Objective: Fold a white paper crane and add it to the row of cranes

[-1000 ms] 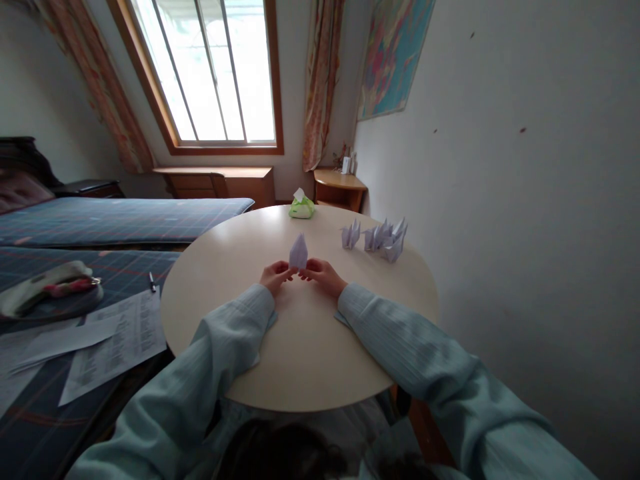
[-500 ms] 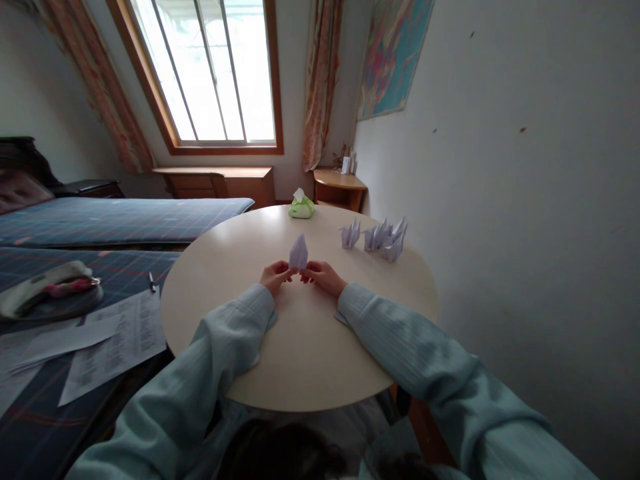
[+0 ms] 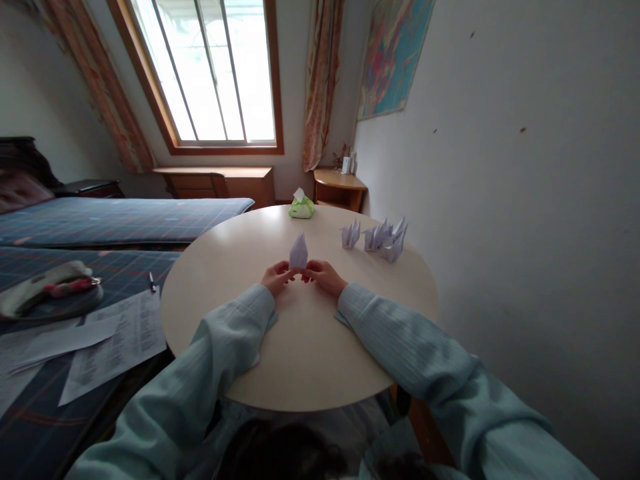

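Pointed folded white paper (image 3: pixel 299 253) is upright over the middle of the round cream worktop (image 3: pixel 305 367); the left hand (image 3: pixel 275 276) and right hand (image 3: pixel 324 277) have their grip on its lower edge, probably to press the layers together. Folded white paper birds (image 3: pixel 394 248) stand far right, seemingly to leave working room.

Before you, round cream table (image 3: pixel 305 360): green tissue pack (image 3: pixel 301 209) by far edge; pale folded-paper birds (image 3: pixel 387 240) toward your right, one slightly apart. At your left, plaid bed (image 3: pixel 135 268): printed sheets (image 3: pixel 125 343), pen (image 3: pixel 152 283) at their far corner, pale item with red part (image 3: pixel 55 287) nearby.
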### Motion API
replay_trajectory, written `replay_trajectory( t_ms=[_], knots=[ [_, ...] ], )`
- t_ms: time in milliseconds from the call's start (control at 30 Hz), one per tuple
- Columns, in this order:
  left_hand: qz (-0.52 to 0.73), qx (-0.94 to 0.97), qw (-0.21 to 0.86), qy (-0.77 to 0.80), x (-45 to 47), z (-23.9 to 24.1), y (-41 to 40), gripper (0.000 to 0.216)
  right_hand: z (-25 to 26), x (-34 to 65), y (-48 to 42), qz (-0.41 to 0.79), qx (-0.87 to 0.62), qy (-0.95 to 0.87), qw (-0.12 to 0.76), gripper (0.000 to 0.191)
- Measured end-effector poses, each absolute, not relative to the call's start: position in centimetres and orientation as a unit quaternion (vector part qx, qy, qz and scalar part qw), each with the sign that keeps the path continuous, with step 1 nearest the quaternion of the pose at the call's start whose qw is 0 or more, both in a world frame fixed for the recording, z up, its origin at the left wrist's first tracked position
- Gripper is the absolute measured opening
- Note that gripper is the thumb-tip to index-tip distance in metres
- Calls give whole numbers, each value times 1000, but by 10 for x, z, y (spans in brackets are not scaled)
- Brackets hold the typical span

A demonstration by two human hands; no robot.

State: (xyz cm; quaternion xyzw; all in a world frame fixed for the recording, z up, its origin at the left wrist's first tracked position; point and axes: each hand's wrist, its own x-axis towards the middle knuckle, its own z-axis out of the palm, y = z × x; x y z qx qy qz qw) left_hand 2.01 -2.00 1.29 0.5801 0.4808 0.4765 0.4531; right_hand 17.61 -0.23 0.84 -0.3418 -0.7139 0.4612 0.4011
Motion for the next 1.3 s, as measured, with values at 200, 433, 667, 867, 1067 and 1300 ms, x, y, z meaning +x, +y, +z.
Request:
replay_trajectory(
  t_ms=[200, 433, 667, 867, 1067, 1300],
  knots=[
    [486, 578, 448, 479, 19, 11, -17, 39, 11, 175, -6, 464, -348, -713, 393, 32],
    [517, 550, 434, 491, 18, 12, -15, 39, 13, 176, -3, 464, -354, -678, 447, 30],
    [518, 548, 430, 497, 20, 16, -19, 38, 13, 178, 1, 441, -369, -651, 496, 29],
    [511, 553, 434, 495, 19, 13, -17, 40, 12, 177, -1, 414, -375, -684, 470, 30],
    [502, 564, 423, 501, 19, 12, -18, 39, 13, 176, -5, 401, -373, -703, 453, 32],
    [446, 648, 401, 470, 22, 7, -20, 35, 11, 173, -12, 328, -388, -750, 423, 34]
  ],
)
